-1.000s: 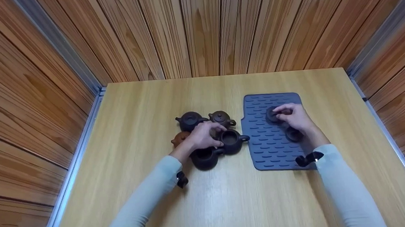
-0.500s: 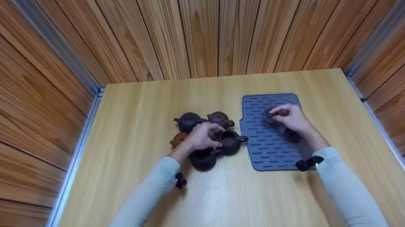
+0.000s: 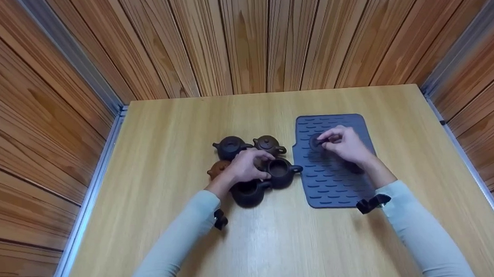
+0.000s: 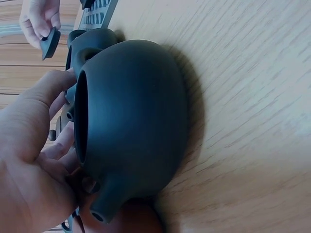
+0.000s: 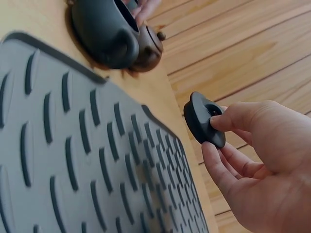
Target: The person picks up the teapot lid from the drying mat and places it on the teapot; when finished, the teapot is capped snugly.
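My right hand [image 3: 344, 144] pinches a dark round teapot lid [image 5: 204, 119] between thumb and fingertips, raised above the grey mat. My left hand [image 3: 249, 165] has its thumb and fingers around the spout side of a lidless dark teapot [image 3: 280, 173], whose handle reaches the mat's left edge. Nearer to me stands a second lidless dark teapot [image 4: 133, 114], just beneath that hand. Part of another dark round piece [image 3: 354, 168] shows on the mat under my right wrist, mostly hidden.
Behind the left hand stand a black lidded teapot [image 3: 231, 147] and a brown lidded one [image 3: 267, 143]. A reddish-brown teapot [image 3: 218, 168] is partly covered by the left wrist. The ribbed grey mat [image 3: 329, 193] lies right of the group. Wooden walls [image 3: 246, 34] border the table.
The right hand has moved left over the mat with the lid, toward the lidless teapot. The left hand and the teapots have stayed in place.
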### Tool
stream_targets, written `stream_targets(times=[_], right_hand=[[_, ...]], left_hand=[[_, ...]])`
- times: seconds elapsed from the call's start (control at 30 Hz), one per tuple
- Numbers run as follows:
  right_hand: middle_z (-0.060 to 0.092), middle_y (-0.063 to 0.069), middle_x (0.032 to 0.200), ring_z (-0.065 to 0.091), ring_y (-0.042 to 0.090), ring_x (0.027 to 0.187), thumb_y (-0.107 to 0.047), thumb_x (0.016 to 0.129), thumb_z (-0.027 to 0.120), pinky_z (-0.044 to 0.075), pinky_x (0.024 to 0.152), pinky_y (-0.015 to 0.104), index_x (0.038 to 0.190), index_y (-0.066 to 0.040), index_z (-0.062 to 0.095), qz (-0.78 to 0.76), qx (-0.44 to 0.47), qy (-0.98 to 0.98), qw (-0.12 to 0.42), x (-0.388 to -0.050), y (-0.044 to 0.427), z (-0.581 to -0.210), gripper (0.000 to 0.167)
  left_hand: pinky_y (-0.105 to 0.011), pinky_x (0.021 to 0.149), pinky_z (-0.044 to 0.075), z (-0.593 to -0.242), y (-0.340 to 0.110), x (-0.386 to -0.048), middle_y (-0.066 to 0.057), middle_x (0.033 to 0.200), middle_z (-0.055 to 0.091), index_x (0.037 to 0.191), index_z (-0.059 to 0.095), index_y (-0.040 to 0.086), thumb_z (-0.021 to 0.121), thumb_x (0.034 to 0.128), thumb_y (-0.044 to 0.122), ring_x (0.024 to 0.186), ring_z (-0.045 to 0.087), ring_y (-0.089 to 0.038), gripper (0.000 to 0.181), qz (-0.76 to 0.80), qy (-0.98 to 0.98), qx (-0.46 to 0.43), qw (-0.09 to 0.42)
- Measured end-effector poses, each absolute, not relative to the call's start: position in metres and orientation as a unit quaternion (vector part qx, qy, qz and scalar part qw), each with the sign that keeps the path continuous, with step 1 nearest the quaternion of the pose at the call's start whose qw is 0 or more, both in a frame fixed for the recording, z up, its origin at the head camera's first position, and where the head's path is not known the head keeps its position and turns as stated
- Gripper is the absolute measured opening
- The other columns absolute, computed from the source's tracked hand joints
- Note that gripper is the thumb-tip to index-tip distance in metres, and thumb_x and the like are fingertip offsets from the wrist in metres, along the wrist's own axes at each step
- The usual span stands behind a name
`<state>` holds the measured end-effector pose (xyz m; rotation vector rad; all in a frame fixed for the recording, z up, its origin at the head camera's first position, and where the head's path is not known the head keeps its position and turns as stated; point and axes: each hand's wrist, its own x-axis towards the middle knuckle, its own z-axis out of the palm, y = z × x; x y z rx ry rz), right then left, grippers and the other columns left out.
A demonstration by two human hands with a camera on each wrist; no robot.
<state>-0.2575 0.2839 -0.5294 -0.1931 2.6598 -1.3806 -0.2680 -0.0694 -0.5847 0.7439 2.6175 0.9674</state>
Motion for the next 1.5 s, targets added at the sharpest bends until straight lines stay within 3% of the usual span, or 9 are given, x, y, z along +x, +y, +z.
stream_targets(times=[0.5,0.73,1.0,1.2,1.5], right_hand=[[0.067,0.020,0.122,0.063,0.031,0.113,-0.001,0.100,0.076,0.052,0.091,0.030,0.119,-0.005,0.086,-0.455,-0.116,0.881,0.056,-0.250,0.247,-0.520,0.021],[0.070,0.022,0.118,0.066,0.033,0.111,0.001,0.098,0.079,0.053,0.097,0.037,0.115,-0.002,0.086,-0.465,-0.149,0.871,0.049,-0.247,0.230,-0.519,0.019],[0.070,0.022,0.118,0.073,0.036,0.112,0.001,0.098,0.079,0.056,0.095,0.029,0.113,-0.003,0.086,-0.468,-0.170,0.865,0.059,-0.245,0.214,-0.520,0.017],[0.070,0.022,0.116,0.073,0.031,0.106,0.005,0.097,0.077,0.056,0.090,0.022,0.113,-0.002,0.086,-0.470,-0.187,0.860,0.070,-0.243,0.204,-0.523,0.020],[0.069,0.020,0.112,0.070,0.024,0.102,0.004,0.095,0.079,0.058,0.091,0.030,0.111,-0.002,0.086,-0.471,-0.203,0.855,0.075,-0.239,0.193,-0.531,0.019]], left_hand=[[-0.046,0.115,0.054,-0.582,-0.070,-0.268,-0.003,0.129,0.084,0.133,0.081,0.027,0.097,0.0871,0.027,0.130,0.071,-0.026,0.048,0.340,0.895,0.262,0.121],[-0.050,0.118,0.052,-0.584,-0.071,-0.268,-0.006,0.130,0.084,0.132,0.082,0.025,0.097,0.0859,0.025,0.134,0.070,-0.031,0.049,0.354,0.890,0.256,0.128],[-0.048,0.118,0.051,-0.586,-0.071,-0.270,-0.002,0.131,0.083,0.133,0.081,0.028,0.096,0.0885,0.028,0.133,0.069,-0.028,0.047,0.345,0.894,0.253,0.132],[-0.053,0.123,0.049,-0.564,-0.069,-0.259,-0.009,0.134,0.083,0.136,0.080,0.020,0.095,0.0892,0.022,0.137,0.068,-0.034,0.049,0.352,0.890,0.250,0.146],[-0.053,0.123,0.050,-0.560,-0.068,-0.256,-0.014,0.136,0.081,0.140,0.077,0.012,0.096,0.0892,0.022,0.137,0.070,-0.035,0.055,0.348,0.892,0.249,0.143]])
